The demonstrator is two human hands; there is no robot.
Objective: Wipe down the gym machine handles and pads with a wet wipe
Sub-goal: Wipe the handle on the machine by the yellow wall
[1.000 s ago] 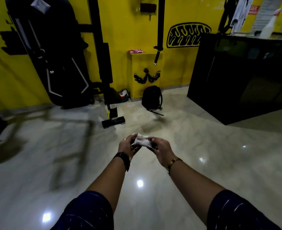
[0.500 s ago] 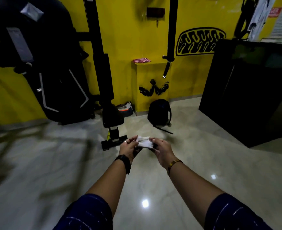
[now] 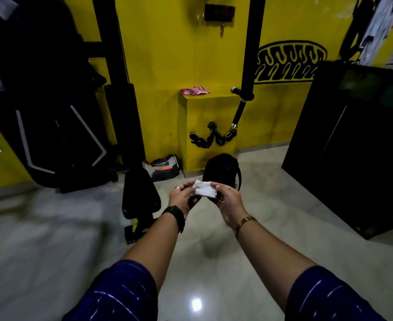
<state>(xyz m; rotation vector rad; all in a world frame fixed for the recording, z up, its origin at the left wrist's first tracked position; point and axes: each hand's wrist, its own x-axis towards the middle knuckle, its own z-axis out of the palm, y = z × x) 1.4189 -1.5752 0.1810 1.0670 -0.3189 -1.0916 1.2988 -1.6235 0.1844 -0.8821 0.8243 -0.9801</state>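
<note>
A white wet wipe (image 3: 204,190) is stretched between my two hands at chest height above the floor. My left hand (image 3: 183,197) pinches its left end, and my right hand (image 3: 227,200) pinches its right end. Ahead on the left stands a black gym machine (image 3: 52,107) with an upright pad (image 3: 123,121) and a black seat pad (image 3: 141,193) low in front of it. A hanging black handle (image 3: 238,112) dangles from a vertical bar to the right of the machine.
A black backpack (image 3: 222,166) leans on the floor by a yellow ledge (image 3: 204,126) that carries a pink packet (image 3: 194,91). A large black counter (image 3: 352,144) stands at the right. A small bag (image 3: 164,167) lies by the wall. Glossy tiled floor spreads around me.
The view has moved closer to the machine and the yellow wall. Both hands still hold the wipe, now spread a little wider between them.
</note>
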